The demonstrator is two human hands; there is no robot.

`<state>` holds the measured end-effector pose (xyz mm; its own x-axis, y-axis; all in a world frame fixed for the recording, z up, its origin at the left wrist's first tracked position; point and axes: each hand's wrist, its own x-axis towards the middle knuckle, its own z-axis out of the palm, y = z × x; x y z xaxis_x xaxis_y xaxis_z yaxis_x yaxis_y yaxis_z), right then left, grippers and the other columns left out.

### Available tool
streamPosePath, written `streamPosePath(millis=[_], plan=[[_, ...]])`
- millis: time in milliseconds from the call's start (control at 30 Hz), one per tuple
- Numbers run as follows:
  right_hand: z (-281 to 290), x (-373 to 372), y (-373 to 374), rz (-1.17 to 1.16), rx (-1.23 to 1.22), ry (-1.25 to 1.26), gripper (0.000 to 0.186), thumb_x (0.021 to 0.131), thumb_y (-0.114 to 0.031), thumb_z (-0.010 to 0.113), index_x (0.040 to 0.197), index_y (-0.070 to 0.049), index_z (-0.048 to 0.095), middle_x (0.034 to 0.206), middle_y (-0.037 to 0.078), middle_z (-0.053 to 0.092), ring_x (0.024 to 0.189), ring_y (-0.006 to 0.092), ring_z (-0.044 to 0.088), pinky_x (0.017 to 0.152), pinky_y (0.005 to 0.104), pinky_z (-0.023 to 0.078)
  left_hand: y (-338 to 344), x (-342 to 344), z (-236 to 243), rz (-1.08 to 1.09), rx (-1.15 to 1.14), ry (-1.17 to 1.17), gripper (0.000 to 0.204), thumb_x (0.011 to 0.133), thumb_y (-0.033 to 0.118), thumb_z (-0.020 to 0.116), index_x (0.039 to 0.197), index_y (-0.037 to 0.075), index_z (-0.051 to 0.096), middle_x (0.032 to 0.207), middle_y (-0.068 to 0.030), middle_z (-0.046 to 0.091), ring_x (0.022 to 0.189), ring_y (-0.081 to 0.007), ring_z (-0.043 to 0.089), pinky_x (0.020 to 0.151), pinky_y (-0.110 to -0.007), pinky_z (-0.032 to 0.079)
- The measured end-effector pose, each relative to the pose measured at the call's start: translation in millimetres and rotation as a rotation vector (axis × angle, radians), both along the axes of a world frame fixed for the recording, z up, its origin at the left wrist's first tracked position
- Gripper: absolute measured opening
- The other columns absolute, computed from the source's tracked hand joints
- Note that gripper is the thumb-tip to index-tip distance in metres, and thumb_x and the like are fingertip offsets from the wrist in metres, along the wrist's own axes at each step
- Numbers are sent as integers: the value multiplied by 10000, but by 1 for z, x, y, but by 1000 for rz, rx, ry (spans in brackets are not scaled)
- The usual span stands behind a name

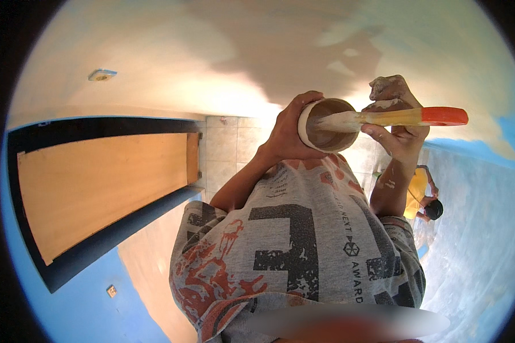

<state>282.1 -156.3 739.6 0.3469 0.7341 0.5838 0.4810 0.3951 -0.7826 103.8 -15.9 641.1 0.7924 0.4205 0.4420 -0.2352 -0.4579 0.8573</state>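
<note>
My left hand (292, 127) is wrapped round the side of a round paint container (332, 144), whose open mouth shows a pale brownish inside. In my right hand (399, 123), paint-smeared at the fingers, is a paintbrush (400, 116) with a yellow handle and a red end. The brush lies roughly level, its whitish bristles over the mouth of the container. Whether the bristles touch the paint inside I cannot tell.
Ahead stands a cream-painted wall (171, 63) with a small fixture (102, 75). To the left is a wooden door panel (103, 188) in a dark frame. A person in yellow (419, 191) is at the right, beside a blue wall (475, 228). Pale tiles (222, 150) show below.
</note>
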Motion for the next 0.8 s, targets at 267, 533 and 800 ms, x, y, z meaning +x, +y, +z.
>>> streamPosePath(millis=[267,533,800], plan=[[10,-12,41,192,-75,-254,328,610,-156,872,878,-16,748,1127,141,543,1108,274,530,856,396,448,14,-9,2,42,41,12,1040,495,328,958,1349,87,415,1212,-148,587,1082,-313,635,903,-420,535],[-3,-16,42,263,-308,-327,252,732,-256,802,954,-141,767,1215,143,590,1004,283,617,824,371,503,15,-15,0,57,65,66,1055,497,353,965,1357,93,411,1243,-124,567,1113,-274,626,956,-402,529],[2,-17,57,312,-171,-408,265,734,-293,773,955,-147,769,1264,163,543,1207,332,496,969,436,427,16,-17,-1,65,60,35,1028,493,345,968,1336,114,428,1206,-149,565,1044,-310,649,866,-419,568]])
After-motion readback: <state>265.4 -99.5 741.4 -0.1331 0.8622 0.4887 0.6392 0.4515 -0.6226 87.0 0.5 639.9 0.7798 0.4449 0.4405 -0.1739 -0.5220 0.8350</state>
